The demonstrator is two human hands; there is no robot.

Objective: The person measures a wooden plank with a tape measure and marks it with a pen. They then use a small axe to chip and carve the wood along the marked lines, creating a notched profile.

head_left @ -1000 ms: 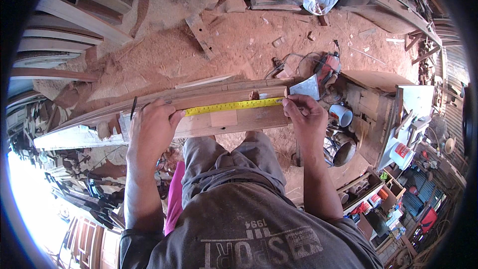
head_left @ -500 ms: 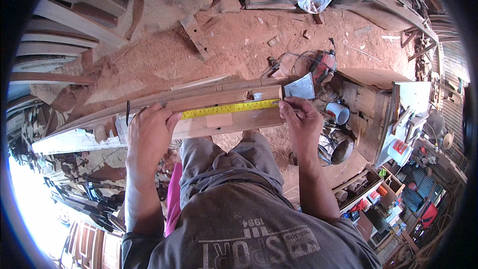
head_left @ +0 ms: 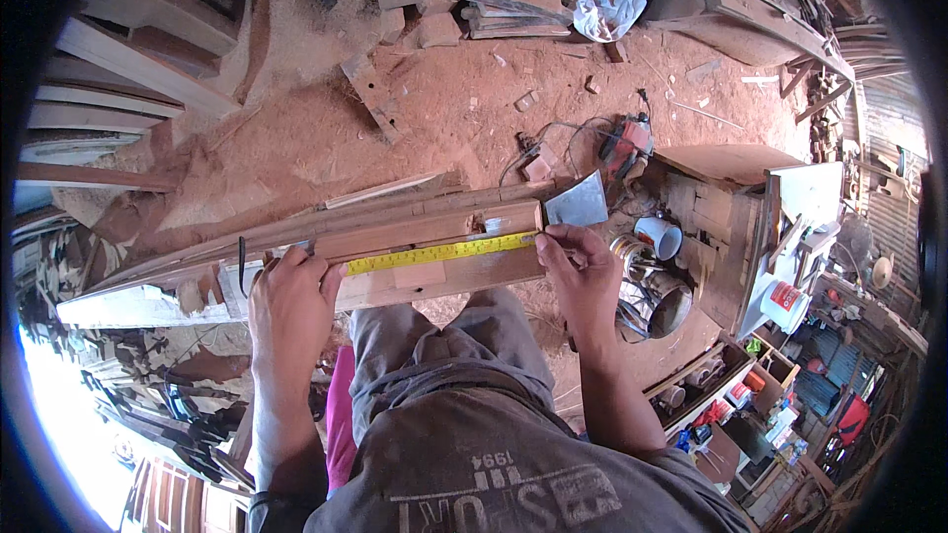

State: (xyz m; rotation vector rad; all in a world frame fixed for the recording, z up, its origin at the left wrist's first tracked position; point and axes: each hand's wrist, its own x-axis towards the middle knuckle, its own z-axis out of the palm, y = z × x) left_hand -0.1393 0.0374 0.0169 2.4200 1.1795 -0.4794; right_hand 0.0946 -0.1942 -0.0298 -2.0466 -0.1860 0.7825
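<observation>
A yellow tape measure [head_left: 434, 253] stretches along a wooden board [head_left: 405, 230], which lies across longer planks in front of me. My left hand [head_left: 294, 301] is closed on the tape's left part, pressed to the board; whether it holds a case underneath is hidden. At the board's right end, my right hand [head_left: 575, 271] pinches the end of the tape between curled fingers. A grey metal sheet [head_left: 575, 202] sits just beyond that end. A thin dark strap [head_left: 242, 265] shows beside my left hand.
A red power tool with cords [head_left: 624, 148], a white bucket [head_left: 657, 236] and a metal pot [head_left: 668, 310] lie right. Timber [head_left: 148, 69] lines the left; offcuts [head_left: 509, 15] and a white bag [head_left: 607, 8] are at the back. A cluttered bench [head_left: 711, 395] stands lower right.
The board, tape and both hands appear lower and slightly further left in the picture, along with the surroundings as the view shifts. Both hands keep their grip on the tape.
</observation>
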